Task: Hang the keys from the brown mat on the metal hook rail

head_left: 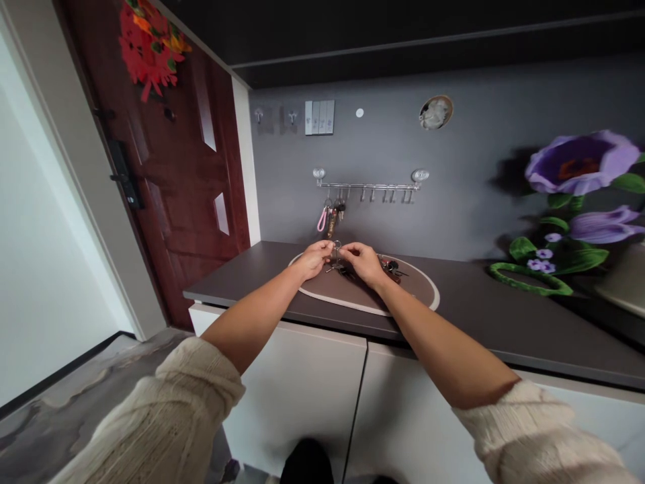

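Note:
Both my hands reach over an oval brown mat (pixel 418 286) with a pale rim on a dark countertop. My left hand (pixel 313 259) and my right hand (pixel 363 262) are closed in pinches on a small metal key ring with keys (pixel 336 257), held between them just above the mat. More keys (pixel 392 267) with a reddish tag lie on the mat right of my right hand. On the wall above, a chrome hook rail (pixel 370 186) carries a bunch of keys with a pink loop (pixel 328 216) at its left end.
A dark red door (pixel 176 161) with a black lock stands at left. White cabinet doors (pixel 302 383) sit under the countertop (pixel 504 323). Purple artificial flowers (pixel 574 202) stand at right. Wall switches (pixel 319 117) are above the rail.

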`<state>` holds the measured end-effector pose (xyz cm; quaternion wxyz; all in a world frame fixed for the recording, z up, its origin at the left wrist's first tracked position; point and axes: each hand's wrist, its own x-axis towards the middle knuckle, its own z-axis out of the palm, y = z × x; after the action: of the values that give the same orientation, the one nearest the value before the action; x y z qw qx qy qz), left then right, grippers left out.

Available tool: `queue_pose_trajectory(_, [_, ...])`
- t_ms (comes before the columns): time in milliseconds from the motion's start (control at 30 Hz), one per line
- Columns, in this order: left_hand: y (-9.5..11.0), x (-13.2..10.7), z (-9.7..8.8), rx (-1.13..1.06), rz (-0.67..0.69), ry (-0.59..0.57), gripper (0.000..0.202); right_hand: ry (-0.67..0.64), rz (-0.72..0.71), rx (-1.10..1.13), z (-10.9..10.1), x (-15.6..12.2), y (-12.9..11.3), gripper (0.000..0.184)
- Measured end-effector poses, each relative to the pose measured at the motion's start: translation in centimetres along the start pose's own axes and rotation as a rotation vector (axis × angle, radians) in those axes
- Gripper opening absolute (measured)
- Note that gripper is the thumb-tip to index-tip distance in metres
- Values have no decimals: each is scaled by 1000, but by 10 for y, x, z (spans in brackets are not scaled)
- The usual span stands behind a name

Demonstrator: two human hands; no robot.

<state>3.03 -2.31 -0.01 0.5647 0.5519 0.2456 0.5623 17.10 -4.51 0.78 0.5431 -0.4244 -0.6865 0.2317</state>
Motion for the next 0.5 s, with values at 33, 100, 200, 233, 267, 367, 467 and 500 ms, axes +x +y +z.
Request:
queue_pose_trajectory(33, [0, 0, 0, -19, -3, -16, 16, 3, 3, 8, 0, 0, 0, 20])
queue_pose_trajectory(100, [0, -1, 1, -38, -10, -40, 17, 3, 8, 23, 0, -1, -2, 21])
queue_pose_trajectory(200, [0, -2, 1, -29, -15, -56, 19, 4, 25, 41, 0, -3, -6, 21])
queue_pose_trajectory(233, [-1, -2, 1, -22, -15, -60, 20, 4, 32, 48, 0, -4, -7, 21])
queue_pose_trajectory(267, [-1, -2, 1, -17, -15, -66, 20, 3, 36, 57, 0, -4, -8, 21])
queue_pose_trajectory(367, [-2, -1, 1, -12, -5, -77, 23, -1, 32, 89, 0, -5, -9, 21])
queue_pose_trajectory(467, [-4, 1, 0, 4, 10, -77, 25, 1, 19, 103, -1, -4, -7, 20])
queue_pose_trajectory(500, [-5, 1, 1, 14, 12, -74, 25, 1, 11, 100, -1, -4, -7, 20])
